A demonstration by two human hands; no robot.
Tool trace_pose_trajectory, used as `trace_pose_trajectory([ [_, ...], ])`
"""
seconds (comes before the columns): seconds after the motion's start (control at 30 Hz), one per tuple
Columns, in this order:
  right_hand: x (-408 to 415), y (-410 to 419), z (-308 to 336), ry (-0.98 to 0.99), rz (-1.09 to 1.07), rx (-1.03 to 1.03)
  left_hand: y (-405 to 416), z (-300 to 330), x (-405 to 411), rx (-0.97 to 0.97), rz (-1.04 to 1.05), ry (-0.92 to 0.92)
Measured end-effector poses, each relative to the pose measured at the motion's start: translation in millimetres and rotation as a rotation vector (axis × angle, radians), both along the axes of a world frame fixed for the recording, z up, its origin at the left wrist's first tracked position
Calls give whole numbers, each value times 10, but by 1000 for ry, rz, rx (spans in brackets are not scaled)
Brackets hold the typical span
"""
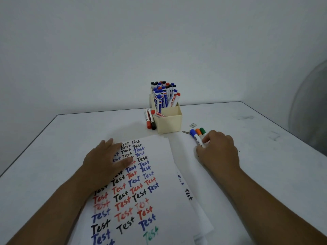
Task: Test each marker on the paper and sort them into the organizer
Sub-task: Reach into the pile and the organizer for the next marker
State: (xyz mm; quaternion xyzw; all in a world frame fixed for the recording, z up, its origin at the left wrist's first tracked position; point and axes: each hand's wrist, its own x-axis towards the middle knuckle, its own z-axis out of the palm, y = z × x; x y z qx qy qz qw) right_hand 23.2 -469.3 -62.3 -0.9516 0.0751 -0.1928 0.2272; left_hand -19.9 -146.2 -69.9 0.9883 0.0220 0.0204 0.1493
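The paper [141, 191], covered in "Test" marks, lies pinned flat under the left hand [104, 161], fingers straight. Beyond it the organizer [168, 122] stands nearly full. The right hand [217, 149] curls round a blue-capped marker [195, 136] beside orange and green ones, so picking is underway; uncapping and writing likely follow.

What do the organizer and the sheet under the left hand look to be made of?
The organizer: likely matte cream plastic, possibly card; thin straight walls, no gloss. The sheet: plain white paper, thin, with ink soaked in and a curled edge; the left hand presses it flat.
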Motion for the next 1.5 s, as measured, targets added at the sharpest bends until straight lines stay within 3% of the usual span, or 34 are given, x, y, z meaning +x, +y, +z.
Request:
trace_pose_trajectory([
  [0.83, 16, 3, -17, -36, -5, 0, -32, 38, -20, -10, 12, 7],
  [1.0, -98, 135, -64, -226, 310, -88, -9, 15, -36, -84, 31, -52],
  [1.1, -215, 291, -33, -39, 620, -78, -78, 75, -49, -39, 38, -87],
  [1.23, -292, 381, 26, 277, 861, -169, -173, 177, 41, -115, 21, -102],
  [1.33, -292, 379, 37, 371, 909, -257, -157, 221, 263, -97, -16, -86],
  [1.5, -228, 383, -38, 363, 929, -276, -220, 422, 780, 17, -116, -57],
])
